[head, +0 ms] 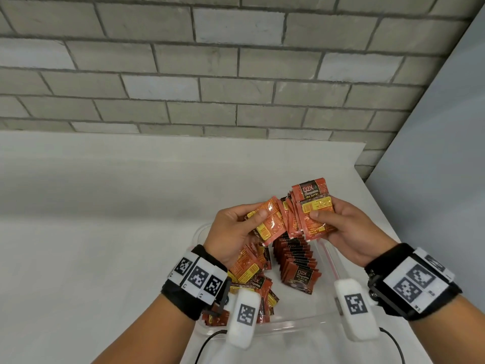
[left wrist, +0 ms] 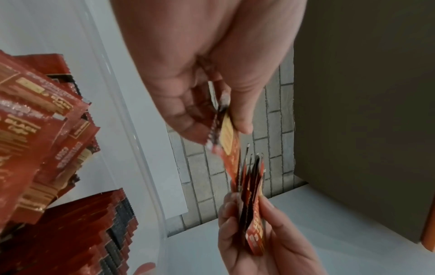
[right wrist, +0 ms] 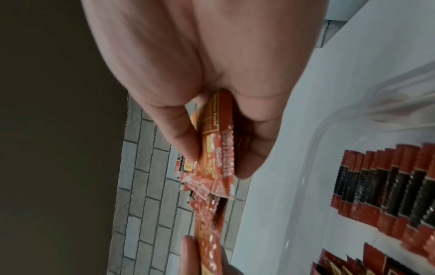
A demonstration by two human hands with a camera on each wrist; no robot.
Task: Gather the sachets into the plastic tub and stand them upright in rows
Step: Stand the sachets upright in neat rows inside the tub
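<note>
Both hands, left hand [head: 236,232] and right hand [head: 349,232], pinch fanned sachets [head: 294,216] above tub [head: 301,324]; inside, one upright row [head: 296,261], loose pile [head: 249,274].

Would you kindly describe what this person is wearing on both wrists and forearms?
Each bare forearm carries a black wrist strap with white square-coded marker tags. A white rounded camera pod, also tagged, hangs under each wrist, trailing a thin black cable. No sleeves show.

A grey brick wall [head: 236,64] with paler bricks scattered through it rises behind a white bench [head: 105,206]. A plain pale panel [head: 446,127] closes the right side. The light is soft and even.
</note>
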